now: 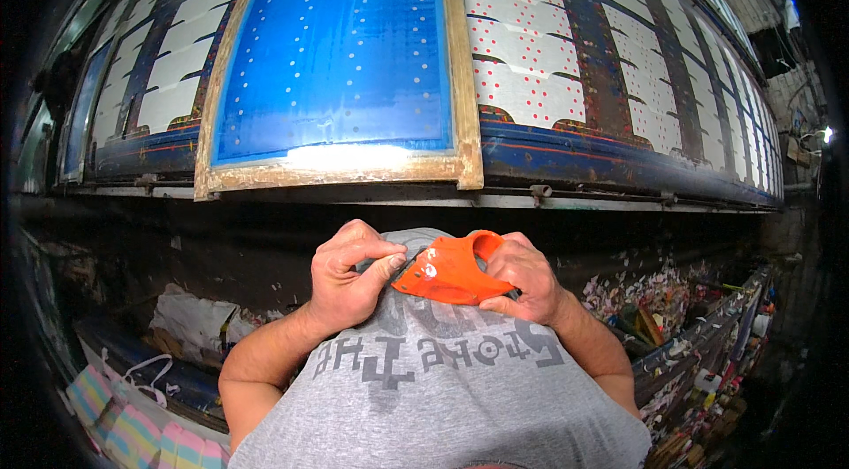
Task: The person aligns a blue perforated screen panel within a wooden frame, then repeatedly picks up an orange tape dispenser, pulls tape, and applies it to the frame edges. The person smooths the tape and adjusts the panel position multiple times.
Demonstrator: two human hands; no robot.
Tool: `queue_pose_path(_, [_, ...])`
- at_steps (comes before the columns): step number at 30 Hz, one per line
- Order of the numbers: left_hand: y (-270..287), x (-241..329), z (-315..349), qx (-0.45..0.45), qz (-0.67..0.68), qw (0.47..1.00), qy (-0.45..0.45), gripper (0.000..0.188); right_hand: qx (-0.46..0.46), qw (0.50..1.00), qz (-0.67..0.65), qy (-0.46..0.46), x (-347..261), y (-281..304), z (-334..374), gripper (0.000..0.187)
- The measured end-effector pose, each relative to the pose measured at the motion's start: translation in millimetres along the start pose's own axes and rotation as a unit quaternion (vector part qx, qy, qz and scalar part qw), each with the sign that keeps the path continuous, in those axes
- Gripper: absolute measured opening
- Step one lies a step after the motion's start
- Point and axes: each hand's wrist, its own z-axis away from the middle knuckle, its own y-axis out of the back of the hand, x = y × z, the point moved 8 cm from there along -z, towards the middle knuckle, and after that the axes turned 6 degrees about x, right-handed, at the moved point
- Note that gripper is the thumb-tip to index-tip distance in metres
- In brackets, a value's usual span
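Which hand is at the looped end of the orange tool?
The right hand, gripping the orange tool beside its opening; the left hand is at the opposite, dark-edged end.

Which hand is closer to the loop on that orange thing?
Right. The right hand's grip is at the loop of the orange tool; the left hand's grip is by the opposite edge.
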Motion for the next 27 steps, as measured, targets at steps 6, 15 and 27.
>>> queue_pose_path(6, [5, 0, 7, 0.029, -0.007, 0.999, 0.021, 0.009, -0.004, 1.000, 0.005, 0.004, -2, -1, -2, 0.033])
queue_pose_path(15, [10, 2, 12, 0.050, -0.015, 0.999, 0.015, 0.010, -0.014, 0.999, 0.037, 0.001, -6, -3, -4, 0.035])
queue_pose_path(27, [4, 20, -11, -0.017, -0.029, 0.998, -0.061, 0.020, -0.061, 0.993, 0.105, -0.016, -9, 3, -23, 0.044])
